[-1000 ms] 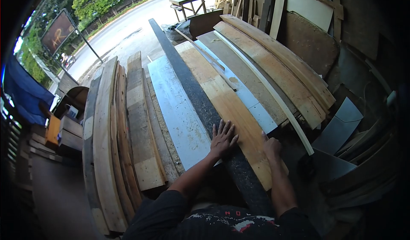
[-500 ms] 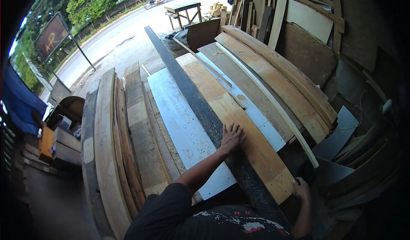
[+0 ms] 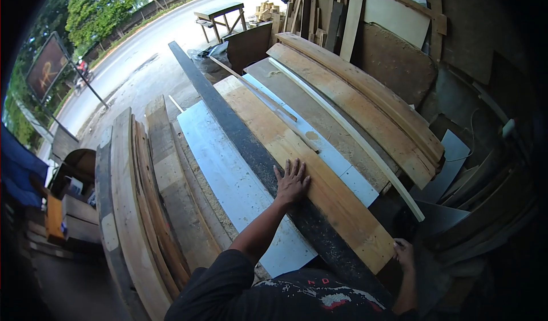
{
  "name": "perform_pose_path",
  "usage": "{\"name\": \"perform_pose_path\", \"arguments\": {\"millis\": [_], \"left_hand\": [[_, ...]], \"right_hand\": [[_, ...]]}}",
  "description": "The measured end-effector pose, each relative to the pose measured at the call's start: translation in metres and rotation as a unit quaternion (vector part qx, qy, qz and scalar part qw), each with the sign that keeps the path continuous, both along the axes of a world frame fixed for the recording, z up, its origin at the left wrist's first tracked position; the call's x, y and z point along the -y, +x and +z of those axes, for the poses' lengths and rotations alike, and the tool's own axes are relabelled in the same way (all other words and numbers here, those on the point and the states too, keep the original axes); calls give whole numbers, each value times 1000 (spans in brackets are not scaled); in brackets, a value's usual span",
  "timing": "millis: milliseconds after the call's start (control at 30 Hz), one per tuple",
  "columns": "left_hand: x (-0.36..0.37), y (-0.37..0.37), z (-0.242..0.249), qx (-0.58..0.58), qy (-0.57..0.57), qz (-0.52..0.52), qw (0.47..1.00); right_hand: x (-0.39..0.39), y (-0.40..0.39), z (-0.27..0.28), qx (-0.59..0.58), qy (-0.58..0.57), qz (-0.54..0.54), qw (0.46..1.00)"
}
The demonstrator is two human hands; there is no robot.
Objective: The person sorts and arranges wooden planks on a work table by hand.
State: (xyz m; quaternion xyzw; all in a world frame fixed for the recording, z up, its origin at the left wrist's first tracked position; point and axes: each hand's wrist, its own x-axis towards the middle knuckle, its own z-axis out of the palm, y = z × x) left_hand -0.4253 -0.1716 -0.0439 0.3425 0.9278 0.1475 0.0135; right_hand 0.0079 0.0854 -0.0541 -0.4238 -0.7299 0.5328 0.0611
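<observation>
My left hand (image 3: 292,182) lies flat with fingers spread, its palm over the seam between a light brown wooden board (image 3: 322,187) and a long black straight plank (image 3: 240,130). The black plank runs along the board's left side. By the near right corner of the wooden board, my right hand (image 3: 405,255) is closed, fingertips pinched at the edge. Whether it grips the board or a small thing is too small to tell. A white board (image 3: 214,155) shows left of the black plank, and another white panel (image 3: 358,183) pokes out right of the wooden board.
Long planks (image 3: 123,178) lie stacked at the left. A thin pale strip (image 3: 354,132) and more brown planks (image 3: 342,98) lie at the right. Beyond stand a small wooden table (image 3: 220,13), a heap of wood blocks (image 3: 266,11) and upright offcuts (image 3: 314,13). A road passes behind.
The view has turned slightly right, so the scene sits further left. Both hands stay near the same places on the board; my right fingers look more tightly pinched.
</observation>
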Motion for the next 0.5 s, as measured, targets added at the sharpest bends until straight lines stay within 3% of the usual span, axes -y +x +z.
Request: {"name": "perform_pose_path", "arguments": {"millis": [500], "left_hand": [[5,-51,-2,12,15,35,999]], "right_hand": [[11,-52,-1,-6,-4,-17,1000]]}}
